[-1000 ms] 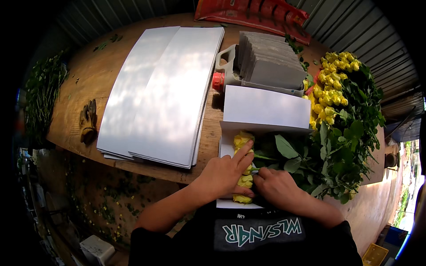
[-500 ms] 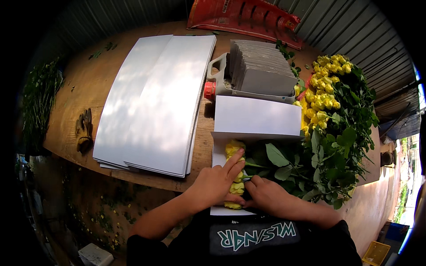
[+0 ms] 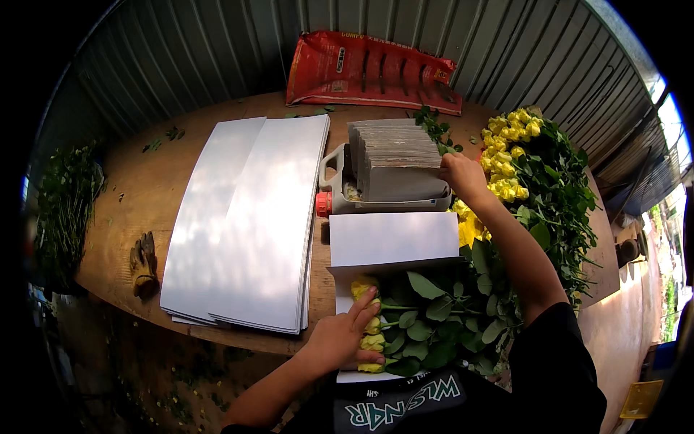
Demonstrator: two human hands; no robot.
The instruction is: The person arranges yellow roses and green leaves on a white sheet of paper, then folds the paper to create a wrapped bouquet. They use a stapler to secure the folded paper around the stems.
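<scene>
A row of yellow roses point(image 3: 371, 342) with green leafy stems point(image 3: 430, 318) lies on a folded white paper sheet point(image 3: 394, 239) in front of me. My left hand point(image 3: 345, 338) rests on the rose heads with its fingers spread, pressing them against the paper. My right hand point(image 3: 464, 176) reaches over the stems to a stack of grey cardboard pieces point(image 3: 405, 177). Its fingers close on the right edge of the front piece. The stack stands on edge in a cut-open plastic jug point(image 3: 390, 206) with a red cap point(image 3: 324, 204).
Large white sheets point(image 3: 246, 224) lie piled at the left on the wooden table point(image 3: 130, 210). A work glove point(image 3: 144, 266) and cut stems point(image 3: 69, 210) are farther left. More yellow roses point(image 3: 510, 155) are heaped at the right. A red sack point(image 3: 372, 72) leans against the metal wall.
My right hand has left the rose stems and moved up and away to the cardboard stack. My left hand stays on the roses. The view has tilted up.
</scene>
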